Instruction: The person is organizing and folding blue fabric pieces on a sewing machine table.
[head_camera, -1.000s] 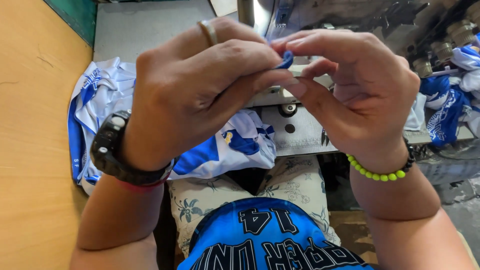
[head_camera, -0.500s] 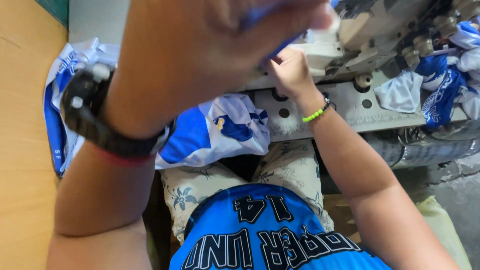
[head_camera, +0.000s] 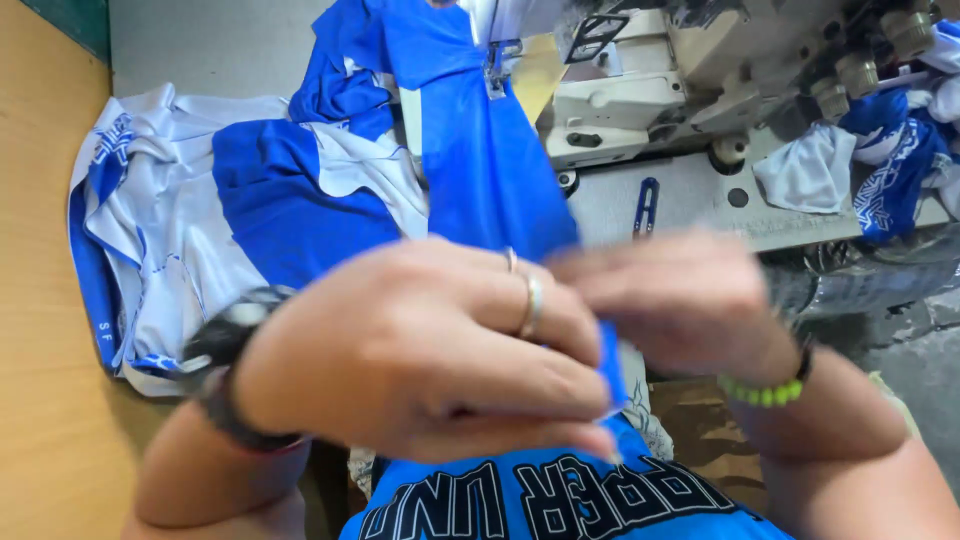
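Pinching a smooth blue fabric strip (head_camera: 500, 170) at frame centre, the left hand (head_camera: 420, 350) and blurred right hand (head_camera: 680, 300) close on its lower end; it stretches taut to the sewing machine (head_camera: 680, 90) upper right. Crumpled blue-and-white garments (head_camera: 200, 220) crowd the left, beside the wooden edge (head_camera: 40, 300).

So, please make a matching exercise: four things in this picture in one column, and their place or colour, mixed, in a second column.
Things:
1. blue fabric strip
2. beaded bracelet
3. black wristwatch
4. sewing machine

Descriptions:
A. on the left wrist
B. neon green, on the right wrist
C. grey-white, at the top right
D. pinched by the left hand and the right hand

Pairs: 1-D, 2-B, 3-A, 4-C
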